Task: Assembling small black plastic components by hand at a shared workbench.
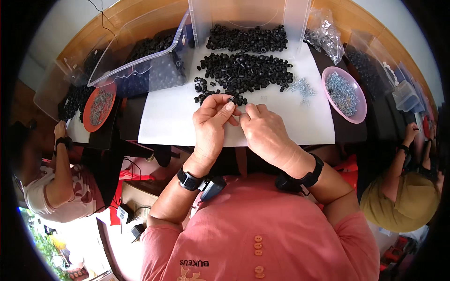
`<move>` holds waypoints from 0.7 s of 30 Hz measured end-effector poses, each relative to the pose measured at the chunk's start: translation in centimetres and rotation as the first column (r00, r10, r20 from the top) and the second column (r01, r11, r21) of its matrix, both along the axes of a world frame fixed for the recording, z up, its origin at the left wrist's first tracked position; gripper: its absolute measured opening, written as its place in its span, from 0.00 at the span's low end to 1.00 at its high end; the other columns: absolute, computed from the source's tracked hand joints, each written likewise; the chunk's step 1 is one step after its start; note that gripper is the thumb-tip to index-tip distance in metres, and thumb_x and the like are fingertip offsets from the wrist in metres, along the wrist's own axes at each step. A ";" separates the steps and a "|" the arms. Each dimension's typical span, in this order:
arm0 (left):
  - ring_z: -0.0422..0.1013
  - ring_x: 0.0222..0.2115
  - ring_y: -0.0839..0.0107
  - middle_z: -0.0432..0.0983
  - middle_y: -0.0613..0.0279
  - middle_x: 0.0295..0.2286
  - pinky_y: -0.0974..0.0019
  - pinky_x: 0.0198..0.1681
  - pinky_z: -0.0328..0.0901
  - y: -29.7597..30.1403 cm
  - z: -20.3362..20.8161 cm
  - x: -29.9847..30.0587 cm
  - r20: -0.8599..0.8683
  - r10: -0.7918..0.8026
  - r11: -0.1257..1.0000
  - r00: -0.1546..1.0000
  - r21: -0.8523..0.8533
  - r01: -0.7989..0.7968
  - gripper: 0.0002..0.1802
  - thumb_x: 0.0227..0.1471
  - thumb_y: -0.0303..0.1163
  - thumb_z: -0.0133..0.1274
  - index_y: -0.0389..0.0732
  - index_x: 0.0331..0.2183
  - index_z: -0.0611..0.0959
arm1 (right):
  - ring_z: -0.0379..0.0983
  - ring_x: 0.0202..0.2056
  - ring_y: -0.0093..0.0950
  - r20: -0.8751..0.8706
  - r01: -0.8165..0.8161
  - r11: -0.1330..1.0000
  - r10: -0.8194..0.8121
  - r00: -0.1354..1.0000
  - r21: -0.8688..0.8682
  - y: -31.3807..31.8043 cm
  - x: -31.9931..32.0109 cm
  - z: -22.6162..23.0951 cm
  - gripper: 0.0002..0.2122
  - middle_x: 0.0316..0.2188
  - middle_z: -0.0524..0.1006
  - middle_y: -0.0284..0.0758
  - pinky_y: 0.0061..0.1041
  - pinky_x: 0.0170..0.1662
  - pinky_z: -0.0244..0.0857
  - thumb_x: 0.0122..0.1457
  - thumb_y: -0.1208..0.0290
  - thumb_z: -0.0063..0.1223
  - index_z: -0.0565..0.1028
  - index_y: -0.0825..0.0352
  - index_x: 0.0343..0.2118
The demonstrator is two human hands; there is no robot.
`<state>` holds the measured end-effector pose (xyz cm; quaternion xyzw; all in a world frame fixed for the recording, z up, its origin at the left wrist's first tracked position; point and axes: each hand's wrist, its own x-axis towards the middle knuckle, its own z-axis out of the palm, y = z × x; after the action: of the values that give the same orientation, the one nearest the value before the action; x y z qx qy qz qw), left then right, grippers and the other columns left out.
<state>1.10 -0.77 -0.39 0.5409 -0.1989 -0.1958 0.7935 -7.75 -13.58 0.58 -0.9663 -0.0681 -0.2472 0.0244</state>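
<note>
Between the fingers: small black ring (pixel 231 99), pinched by left hand (pixel 209 125) fingers; right hand (pixel 264 131) fingers clenched on a thin pale piece, likely a screw, too small to confirm.
Beyond the fingers: pile of black rings (pixel 246 70) on white sheet (pixel 173 117) over the worktop.
Right of the fingers: loose screws (pixel 302 86), pink dish (pixel 354 114) of screws.
Risk 1: ring slips from pinch, lands among the pile, indistinguishable.
Risk 2: screw drops, rolls off sheet edge toward lap.
Risk 3: right wrist sweep scatters loose screws.
Cause: tiny parts, fingertip-only grip, crowded sheet.

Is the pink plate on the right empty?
No, the pink plate holds a heap of small silvery screws.
</note>
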 end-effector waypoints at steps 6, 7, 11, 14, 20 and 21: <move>0.73 0.28 0.77 0.76 0.63 0.29 0.76 0.27 0.66 0.0 -0.3 -0.8 0.149 0.072 0.997 0.986 0.025 -0.077 0.07 0.58 0.20 0.52 0.33 0.40 0.78 | 0.72 0.33 0.33 0.051 0.060 0.998 -0.059 0.997 -0.021 -0.1 0.1 -0.4 0.04 0.30 0.72 0.36 0.30 0.33 0.69 0.47 0.74 0.54 0.76 0.67 0.25; 0.73 0.28 0.78 0.76 0.63 0.29 0.76 0.26 0.66 0.1 -0.5 -0.7 0.116 0.062 0.997 0.991 0.041 -0.067 0.07 0.57 0.20 0.52 0.34 0.40 0.78 | 0.72 0.33 0.33 0.044 0.114 0.993 -0.113 0.993 -0.021 -0.2 0.2 -0.5 0.03 0.30 0.71 0.36 0.31 0.34 0.68 0.47 0.74 0.54 0.76 0.67 0.25; 0.73 0.28 0.78 0.77 0.63 0.30 0.76 0.26 0.66 0.4 -0.7 -0.6 0.079 0.058 0.996 0.995 0.066 -0.063 0.08 0.57 0.20 0.53 0.34 0.40 0.79 | 0.72 0.35 0.33 0.032 0.104 0.995 -0.103 0.994 -0.008 -1.2 0.1 -0.9 0.03 0.30 0.71 0.34 0.32 0.35 0.67 0.47 0.74 0.54 0.76 0.65 0.25; 0.73 0.27 0.79 0.77 0.62 0.29 0.76 0.26 0.66 0.6 -0.5 -0.5 0.082 0.045 0.996 0.996 0.078 -0.052 0.08 0.57 0.21 0.54 0.34 0.40 0.78 | 0.72 0.35 0.33 0.014 0.086 0.995 -0.087 0.996 0.054 -2.3 -0.1 -0.5 0.02 0.30 0.71 0.33 0.32 0.35 0.67 0.47 0.74 0.54 0.76 0.65 0.25; 0.72 0.27 0.79 0.77 0.64 0.28 0.76 0.29 0.67 -0.4 -0.3 -0.5 0.149 0.070 0.991 0.986 0.107 -0.086 0.07 0.55 0.23 0.56 0.34 0.38 0.79 | 0.70 0.36 0.33 0.054 0.107 0.994 -0.108 0.993 0.036 -2.0 0.0 -0.8 0.02 0.30 0.71 0.33 0.33 0.38 0.63 0.46 0.74 0.55 0.75 0.64 0.24; 0.72 0.27 0.79 0.77 0.65 0.28 0.76 0.29 0.67 -0.5 -0.1 -0.3 0.146 0.061 0.989 0.987 0.122 -0.079 0.07 0.55 0.23 0.56 0.34 0.37 0.80 | 0.69 0.36 0.33 0.066 0.105 0.994 -0.105 0.992 0.014 -2.0 0.0 -0.8 0.02 0.30 0.70 0.33 0.33 0.38 0.62 0.46 0.74 0.55 0.75 0.64 0.24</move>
<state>0.79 -1.32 -0.51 0.6096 -0.2226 -0.1412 0.7476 -7.72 -15.53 -0.21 -0.9596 -0.0167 -0.2805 0.0143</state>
